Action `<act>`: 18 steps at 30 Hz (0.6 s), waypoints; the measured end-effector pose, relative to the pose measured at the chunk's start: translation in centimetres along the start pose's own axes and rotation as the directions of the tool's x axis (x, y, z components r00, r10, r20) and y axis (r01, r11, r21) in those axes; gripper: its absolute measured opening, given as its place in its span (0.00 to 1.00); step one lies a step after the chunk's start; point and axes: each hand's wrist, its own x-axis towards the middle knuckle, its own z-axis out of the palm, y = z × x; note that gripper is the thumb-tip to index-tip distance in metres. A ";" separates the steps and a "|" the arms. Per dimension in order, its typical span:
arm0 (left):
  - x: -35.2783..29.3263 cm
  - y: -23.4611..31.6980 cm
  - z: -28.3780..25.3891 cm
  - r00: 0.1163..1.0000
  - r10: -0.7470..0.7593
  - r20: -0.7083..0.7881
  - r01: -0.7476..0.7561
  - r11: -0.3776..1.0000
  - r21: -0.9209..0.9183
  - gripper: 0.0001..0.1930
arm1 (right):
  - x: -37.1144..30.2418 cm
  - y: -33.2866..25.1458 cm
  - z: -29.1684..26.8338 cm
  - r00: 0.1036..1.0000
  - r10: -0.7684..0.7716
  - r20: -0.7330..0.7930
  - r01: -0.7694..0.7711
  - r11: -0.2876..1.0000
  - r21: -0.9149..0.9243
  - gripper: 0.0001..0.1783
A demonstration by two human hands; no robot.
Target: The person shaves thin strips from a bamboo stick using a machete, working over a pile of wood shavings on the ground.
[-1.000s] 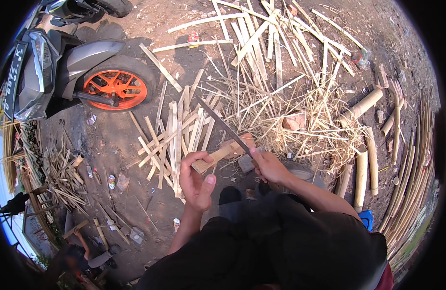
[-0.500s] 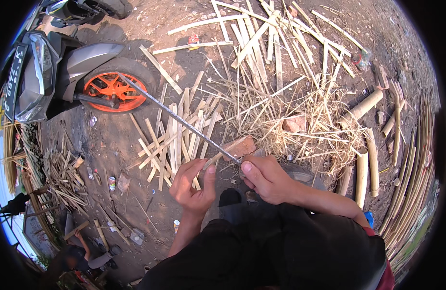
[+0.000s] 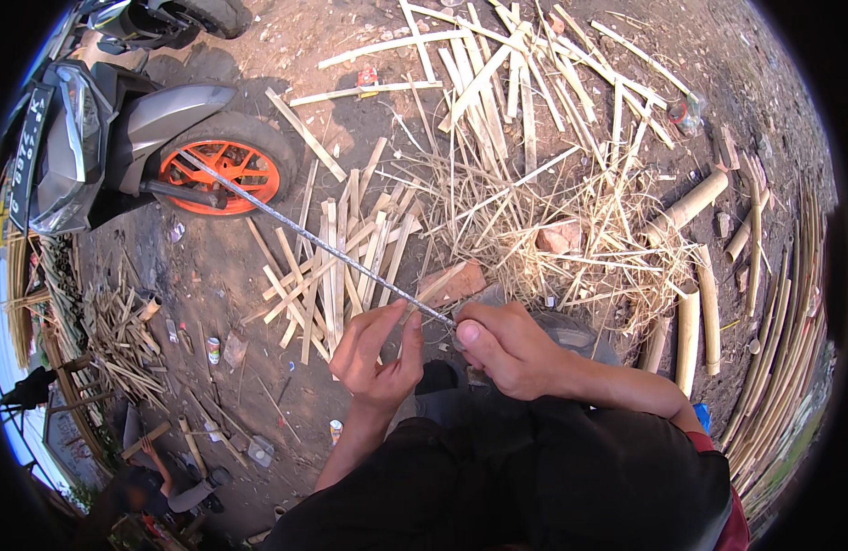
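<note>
A long, thin, grey metal rod [image 3: 327, 246] slants from my right hand up to the left, its far end crossing in view over the motorcycle's orange wheel. My right hand [image 3: 511, 349] is closed round the near end, thumb pressed on top; the gripped part is hidden. Close beside the rod, my left hand [image 3: 373, 358] has its fingers curved and the thumb apart from them. Its fingertips come near the rod, and I cannot tell whether they touch it. Just beyond the hands lies a reddish brick [image 3: 456, 283] with a narrow bamboo strip [image 3: 440, 283] across it.
Split bamboo strips [image 3: 332, 266] lie piled ahead, with tangled shavings [image 3: 543, 234] beside them. Bamboo tubes [image 3: 688, 340] and long poles [image 3: 773, 349] are at the right. A motorcycle [image 3: 121, 138] stands far left. Another person's arm [image 3: 157, 464] shows at lower left.
The rod has swung slightly, its far end shifting left and down. My left hand has moved a little to the right, and its thumb and fingertips have come nearer each other.
</note>
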 end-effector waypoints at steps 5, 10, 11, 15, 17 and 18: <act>0.0 0.2 0.1 1.000 0.001 0.010 0.000 1.000 -0.006 0.16 | 0.0 0.1 -0.2 1.000 0.015 0.023 -0.014 0.999 -0.031 0.26; 0.0 0.3 0.2 1.000 -0.019 0.011 0.019 1.000 -0.010 0.15 | 0.0 -0.1 -0.3 1.000 0.012 0.011 -0.011 0.999 -0.035 0.26; 0.1 0.4 0.2 1.000 -0.022 0.010 0.022 1.000 -0.013 0.15 | -0.1 0.0 -0.3 1.000 0.002 0.003 -0.002 1.000 -0.027 0.26; 0.1 0.3 0.2 1.000 -0.017 0.006 0.017 1.000 -0.020 0.15 | 0.1 -0.6 -0.5 1.000 0.007 -0.005 -0.007 1.000 -0.002 0.26; 0.1 0.4 0.4 1.000 0.011 0.014 -0.010 0.999 -0.032 0.14 | 0.2 0.0 -0.3 1.000 -0.002 -0.005 0.002 1.000 -0.022 0.26; 0.1 0.5 0.4 1.000 0.025 0.018 -0.024 0.999 -0.038 0.13 | 0.3 0.2 -0.3 1.000 -0.007 -0.005 0.007 0.999 -0.032 0.26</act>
